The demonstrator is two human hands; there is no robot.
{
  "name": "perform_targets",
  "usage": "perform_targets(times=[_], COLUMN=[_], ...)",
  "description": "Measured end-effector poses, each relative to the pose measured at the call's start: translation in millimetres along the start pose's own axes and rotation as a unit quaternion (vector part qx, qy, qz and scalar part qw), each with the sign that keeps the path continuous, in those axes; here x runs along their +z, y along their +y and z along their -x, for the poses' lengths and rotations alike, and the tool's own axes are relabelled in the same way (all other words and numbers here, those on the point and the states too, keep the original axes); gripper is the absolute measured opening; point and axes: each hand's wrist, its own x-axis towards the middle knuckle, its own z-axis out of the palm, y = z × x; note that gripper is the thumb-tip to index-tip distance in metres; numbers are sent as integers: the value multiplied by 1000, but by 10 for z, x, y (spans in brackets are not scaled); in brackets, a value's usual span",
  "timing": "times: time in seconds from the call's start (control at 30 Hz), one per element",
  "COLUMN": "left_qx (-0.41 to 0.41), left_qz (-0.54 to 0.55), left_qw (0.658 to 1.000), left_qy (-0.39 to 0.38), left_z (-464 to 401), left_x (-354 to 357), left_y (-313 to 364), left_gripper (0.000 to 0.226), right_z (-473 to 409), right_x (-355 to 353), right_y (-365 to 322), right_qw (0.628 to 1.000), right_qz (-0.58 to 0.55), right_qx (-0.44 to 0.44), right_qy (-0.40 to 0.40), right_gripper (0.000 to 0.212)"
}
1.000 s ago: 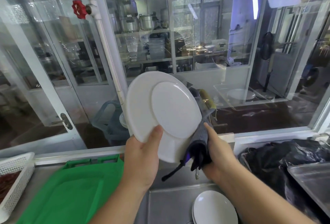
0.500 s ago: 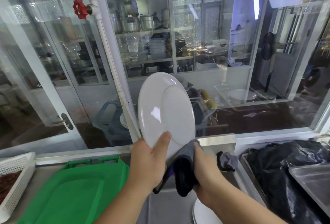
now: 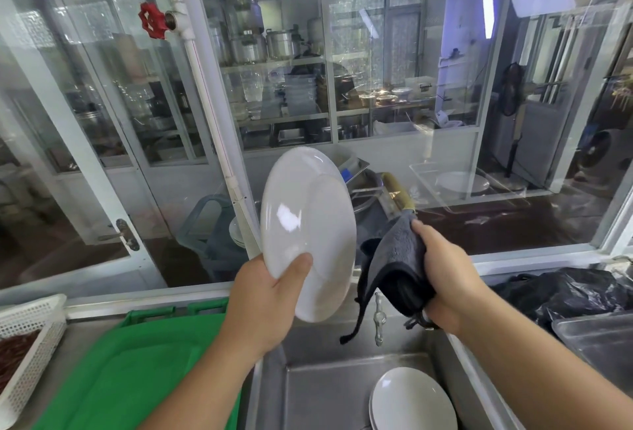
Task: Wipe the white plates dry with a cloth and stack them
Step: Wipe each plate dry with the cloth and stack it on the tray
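Head view: left hand (image 3: pixel 265 296) grips a white plate (image 3: pixel 308 231) by its lower rim, thumb laid across the near face, remaining fingers hidden behind. Plate is held on edge above the steel sink (image 3: pixel 329 392), nearly upright. Seen obliquely, it presents as a tall oval, long axis running from upper left to lower right, top leaning slightly left. Near face points toward the camera and a little to the right; a raised inner circle shows on it, so it looks to be the underside, though this is not certain.

Right hand (image 3: pixel 442 275) is closed around a bunched dark grey cloth (image 3: pixel 394 265), just to the right of the plate. Whether cloth touches plate cannot be told. A loose cord hangs from the cloth.

More white plates (image 3: pixel 411 402) lie flat, stacked in the sink basin at lower right. A green tray (image 3: pixel 130 368) sits on the counter to the left.
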Motion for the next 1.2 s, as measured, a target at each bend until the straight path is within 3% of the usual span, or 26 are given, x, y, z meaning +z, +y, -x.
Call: perform_targets(times=[0.13,0.27,0.33,0.47,0.57,0.77,0.87,0.93,1.1,1.2], left_qx=[10,63,113,200,245,285,282,270,192,132], left_qz=[-86,-186,-263,-405,-505,-584,-583,-559,-385,-254], left_qw=[994,971,939,851,780,705,713,739,865,946], left_qy=[-62,-138,-190,-268,-278,-285,-269,-262,-257,-151], left_z=[62,80,57,18,-25,-1,-11,0,-19,-184], left_x=[20,76,82,74,105,216,241,210,100,115], left_y=[-11,42,75,145,178,206,237,276,290,147], left_gripper=[59,37,23,18,52,62,61,63,67,54], right_z=[15,35,47,51,56,39,-17,-78,-204,-242], right_x=[85,129,103,5,-41,-124,-190,-248,-395,-471], right_y=[-86,-82,-81,-60,-34,123,214,258,305,297], right_qw=[999,998,995,982,981,985,981,977,973,972], right_qz=[-15,-30,-47,-49,-24,-52,-94,-120,-154,-166], right_qx=[-13,-15,1,51,68,60,39,26,5,-4], right_qy=[-45,-53,-88,-173,-183,-152,-164,-174,-173,-168], right_gripper=[33,33,47,82,74,66,56,49,45,42])
